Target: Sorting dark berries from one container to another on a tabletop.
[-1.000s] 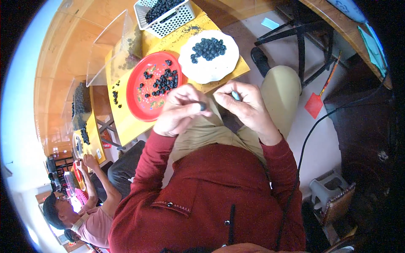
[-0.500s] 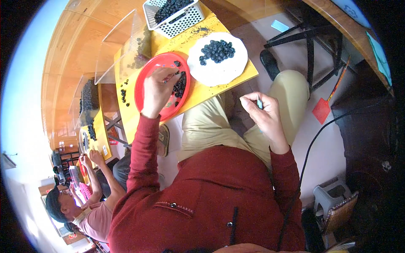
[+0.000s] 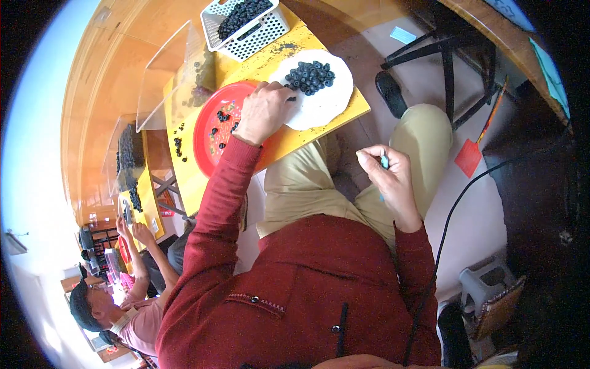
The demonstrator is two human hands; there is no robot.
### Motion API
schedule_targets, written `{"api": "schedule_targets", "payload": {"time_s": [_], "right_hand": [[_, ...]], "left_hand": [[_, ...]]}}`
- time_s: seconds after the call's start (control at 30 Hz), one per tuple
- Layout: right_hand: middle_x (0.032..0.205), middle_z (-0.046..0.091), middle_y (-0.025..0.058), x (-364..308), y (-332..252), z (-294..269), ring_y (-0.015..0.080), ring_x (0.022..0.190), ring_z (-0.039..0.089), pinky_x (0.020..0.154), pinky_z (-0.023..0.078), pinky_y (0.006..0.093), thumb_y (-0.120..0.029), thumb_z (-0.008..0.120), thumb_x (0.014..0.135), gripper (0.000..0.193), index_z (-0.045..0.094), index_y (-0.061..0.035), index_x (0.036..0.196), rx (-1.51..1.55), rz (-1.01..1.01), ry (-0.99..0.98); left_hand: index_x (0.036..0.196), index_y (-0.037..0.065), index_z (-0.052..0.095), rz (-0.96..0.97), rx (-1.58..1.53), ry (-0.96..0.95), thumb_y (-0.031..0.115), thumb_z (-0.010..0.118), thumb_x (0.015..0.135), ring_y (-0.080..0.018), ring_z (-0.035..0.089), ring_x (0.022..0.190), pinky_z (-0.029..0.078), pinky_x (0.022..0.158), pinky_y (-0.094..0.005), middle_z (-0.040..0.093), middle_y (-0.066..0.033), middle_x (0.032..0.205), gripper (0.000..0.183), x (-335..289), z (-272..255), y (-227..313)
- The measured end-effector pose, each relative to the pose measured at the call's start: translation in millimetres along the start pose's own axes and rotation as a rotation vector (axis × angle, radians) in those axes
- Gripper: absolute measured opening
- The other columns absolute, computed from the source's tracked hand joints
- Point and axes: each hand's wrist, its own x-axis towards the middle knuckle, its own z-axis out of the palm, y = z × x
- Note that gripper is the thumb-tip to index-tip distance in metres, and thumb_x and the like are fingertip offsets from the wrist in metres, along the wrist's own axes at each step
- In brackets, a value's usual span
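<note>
My left hand (image 3: 265, 112) reaches over the right side of a red plate (image 3: 205, 138). Its closed fingertips are at the left edge of a white plate (image 3: 326, 106), with a small black round piece (image 3: 291, 97) at them. Similar black pieces with holes in their middles (image 3: 310, 77) lie clustered on the white plate. A few more black pieces (image 3: 222, 115) are scattered on the red one, partly hidden by my hand. My right hand (image 3: 393, 181), above my right thigh, is closed around a thin teal tool (image 3: 385, 161); most of the tool is covered.
A white perforated basket (image 3: 252, 43) heaped with black pieces stands at the yellow table's (image 3: 347, 114) far end. Dark crumbs lie beside it. A clear panel (image 3: 169, 74) rises at the left. Another person (image 3: 138, 320) works at far left. A red fly swatter (image 3: 470, 157) is at right.
My left hand has moved right from the red plate to the white plate's edge. More of the red plate's surface shows. My right hand has hardly moved and keeps the teal tool.
</note>
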Motion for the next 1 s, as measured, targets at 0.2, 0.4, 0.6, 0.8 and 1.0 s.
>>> {"api": "schedule_targets", "payload": {"time_s": [0.2, 0.4, 0.6, 0.8, 1.0], "right_hand": [[0.071, 0.056, -0.0081, 0, -2, -1, -0.0006, 0.063, 0.043, 0.055, 0.035, 0.0180, -0.012, 0.067, 0.090, 0.012, 0.068, -0.0005, 0.086, 0.061, 0.009, -0.002], [0.071, 0.056, -0.0082, -1, 4, -7, -0.0006, 0.063, 0.043, 0.054, 0.034, 0.0180, -0.012, 0.067, 0.090, 0.011, 0.068, -0.0009, 0.087, 0.073, 0.032, 0.006], [0.075, 0.061, -0.0042, -1, 10, -12, 0.0016, 0.069, 0.050, 0.061, 0.041, 0.0189, -0.012, 0.065, 0.091, 0.013, 0.068, 0.0004, 0.089, 0.071, 0.101, -0.022], [0.080, 0.060, -0.0021, 5, 27, -9, 0.0048, 0.073, 0.051, 0.066, 0.044, 0.0227, -0.014, 0.065, 0.091, 0.021, 0.064, 0.0035, 0.102, -0.026, -0.098, 0.022], [0.079, 0.059, 0.0023, 4, 32, -12, 0.0072, 0.072, 0.052, 0.067, 0.045, 0.0249, -0.021, 0.058, 0.096, 0.035, 0.057, 0.0040, 0.120, -0.166, -0.008, 0.064]], "left_hand": [[0.090, 0.012, 0.072, 0.035, -0.070, -0.055, 0.019, 0.063, 0.079, -0.0332, 0.062, 0.084, 0.052, 0.073, -0.0438, 0.065, -0.0127, 0.084, 0.016, 3, -1, -1], [0.090, 0.008, 0.069, 0.107, -0.127, -0.081, 0.015, 0.062, 0.079, -0.0361, 0.062, 0.084, 0.051, 0.075, -0.0444, 0.063, -0.0163, 0.087, 0.015, 5, 1, 1], [0.096, 0.004, 0.068, 0.062, -0.491, -0.056, -0.001, 0.066, 0.075, -0.0257, 0.065, 0.082, 0.052, 0.074, -0.0344, 0.065, -0.0127, 0.090, 0.022, 1, 0, 7], [0.099, 0.000, 0.068, -0.241, -1.220, -0.063, -0.004, 0.068, 0.083, -0.0125, 0.065, 0.078, 0.053, 0.074, -0.0238, 0.069, -0.0067, 0.090, 0.017, -9, 1, 23], [0.100, 0.002, 0.066, -0.394, -1.837, 0.002, 0.000, 0.067, 0.085, -0.0161, 0.066, 0.083, 0.058, 0.077, -0.0295, 0.068, -0.0088, 0.094, 0.015, -24, 5, 36]]}}
